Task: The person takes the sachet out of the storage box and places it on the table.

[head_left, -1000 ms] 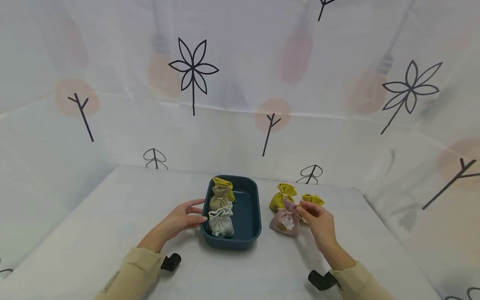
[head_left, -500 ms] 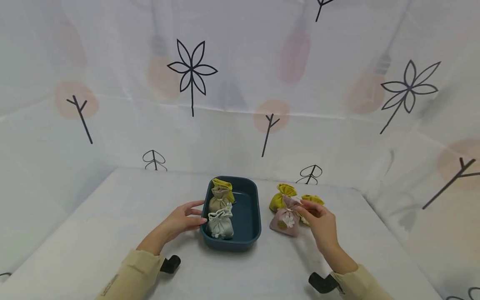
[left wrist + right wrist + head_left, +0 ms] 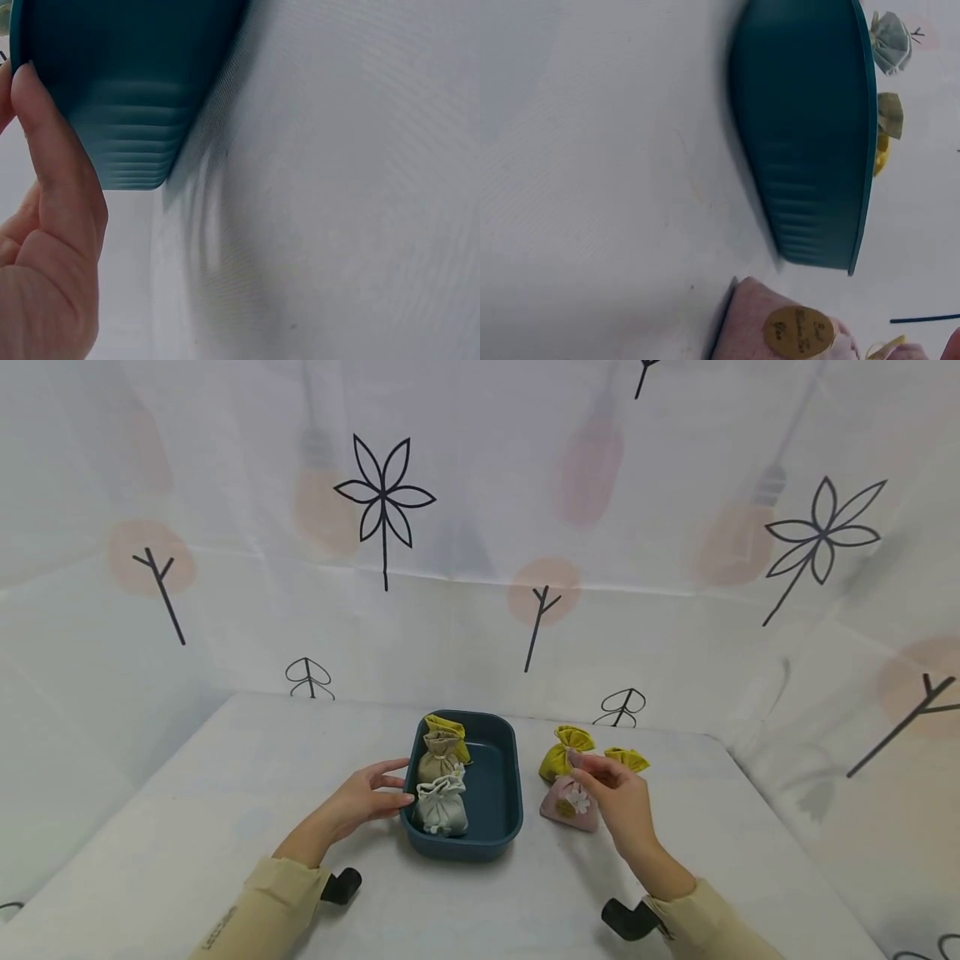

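A pink drawstring pouch (image 3: 564,806) with a white flower and a round gold label stands on the table right of a dark teal bin (image 3: 495,785). My right hand (image 3: 618,793) pinches the gathered top of this pouch, mostly hidden by the fingers. In the right wrist view its label (image 3: 799,331) shows near the bottom edge. My left hand (image 3: 371,795) rests against the bin's left side, fingers extended, thumb on the rim. Along the bin's left half sit a pale grey-green pouch (image 3: 442,810), a beige pouch (image 3: 437,764) and a yellow pouch (image 3: 453,728).
Behind the pink pouch stands a yellow-green pouch (image 3: 558,760). Another yellow pouch (image 3: 628,760) is partly covered by my right hand. A patterned white cloth (image 3: 450,635) hangs behind the white tabletop (image 3: 480,910).
My right hand has shifted a little left, from the right side of the pink pouch's neck to over its top. The pouch has stayed nearly in place. My left hand and the bin hold still.
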Demonstrator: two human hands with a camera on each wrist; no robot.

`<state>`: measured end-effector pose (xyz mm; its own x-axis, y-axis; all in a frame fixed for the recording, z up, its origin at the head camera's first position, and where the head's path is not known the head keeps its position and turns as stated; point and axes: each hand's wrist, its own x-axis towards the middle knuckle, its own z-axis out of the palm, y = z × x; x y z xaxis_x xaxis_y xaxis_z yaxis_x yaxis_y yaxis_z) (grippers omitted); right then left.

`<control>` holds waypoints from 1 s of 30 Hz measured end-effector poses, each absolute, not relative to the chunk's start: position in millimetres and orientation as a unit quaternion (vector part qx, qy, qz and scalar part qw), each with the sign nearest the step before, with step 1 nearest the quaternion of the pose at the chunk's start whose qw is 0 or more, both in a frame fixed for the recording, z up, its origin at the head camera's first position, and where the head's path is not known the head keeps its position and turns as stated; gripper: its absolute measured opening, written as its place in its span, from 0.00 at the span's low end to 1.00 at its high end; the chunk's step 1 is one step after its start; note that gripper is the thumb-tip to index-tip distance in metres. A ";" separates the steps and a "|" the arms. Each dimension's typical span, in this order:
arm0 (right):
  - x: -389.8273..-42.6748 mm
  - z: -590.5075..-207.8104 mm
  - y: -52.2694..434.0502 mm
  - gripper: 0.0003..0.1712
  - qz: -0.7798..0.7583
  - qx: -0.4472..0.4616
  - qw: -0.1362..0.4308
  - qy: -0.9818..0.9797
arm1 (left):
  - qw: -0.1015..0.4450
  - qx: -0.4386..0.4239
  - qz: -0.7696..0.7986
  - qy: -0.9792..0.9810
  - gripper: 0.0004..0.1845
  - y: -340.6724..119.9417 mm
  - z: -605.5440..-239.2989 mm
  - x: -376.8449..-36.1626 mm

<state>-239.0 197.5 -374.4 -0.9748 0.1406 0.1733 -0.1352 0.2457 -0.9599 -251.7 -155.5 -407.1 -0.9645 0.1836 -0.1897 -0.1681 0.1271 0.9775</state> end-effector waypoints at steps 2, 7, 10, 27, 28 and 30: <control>-239.5 -372.8 194.2 0.20 0.615 0.003 0.107 -0.782 | 0.134 0.005 0.661 0.738 0.38 -155.6 -407.1 -251.9; -241.8 -368.2 184.8 0.18 0.613 -0.001 0.104 -0.783 | 0.136 0.005 0.663 0.736 0.38 -155.8 -406.9 -252.4; -244.4 -366.7 179.6 0.17 0.606 -0.004 0.102 -0.789 | 0.135 0.003 0.661 0.738 0.38 -155.9 -406.8 -252.3; -258.7 -359.2 157.0 0.20 0.588 0.023 0.090 -0.804 | 0.133 -0.001 0.657 0.742 0.38 -155.3 -404.7 -251.2; -259.5 -359.9 156.2 0.20 0.586 0.021 0.089 -0.805 | 0.134 -0.001 0.658 0.741 0.38 -155.2 -404.9 -251.2; -260.5 -361.0 154.7 0.20 0.582 0.016 0.088 -0.809 | 0.135 -0.001 0.658 0.741 0.38 -155.1 -405.4 -251.1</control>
